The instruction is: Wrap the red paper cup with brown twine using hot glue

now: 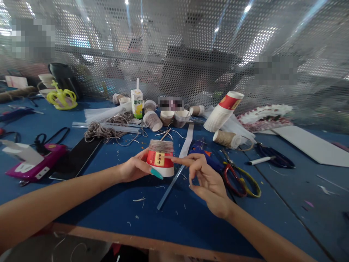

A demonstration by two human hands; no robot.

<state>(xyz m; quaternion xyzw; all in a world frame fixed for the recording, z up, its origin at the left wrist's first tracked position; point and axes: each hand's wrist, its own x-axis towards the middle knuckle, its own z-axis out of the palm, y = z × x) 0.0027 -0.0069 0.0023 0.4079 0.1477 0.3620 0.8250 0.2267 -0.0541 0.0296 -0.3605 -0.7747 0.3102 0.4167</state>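
My left hand (136, 167) is closed around a red and white paper cup (166, 171), which is turned with its narrower end up. Grey-brown twine (161, 146) is wound in several rounds about that upper end. My left thumb, with a long turquoise nail, presses on the cup's lower front. At the cup's right side is my right hand (208, 182), its index finger stretched to the cup and the other fingers curled. A short strand of twine shows at that fingertip; where it runs within the hand is hidden.
Scissors (240, 182) and a blue glue gun (204, 151) lie to the right. Behind stand a cup stack (218, 118), a drink carton (137, 103) and twine-wrapped cups (153, 121). Loose twine (99, 133) and a purple tool (40, 162) lie left. A mesh screen (174, 51) rises behind.
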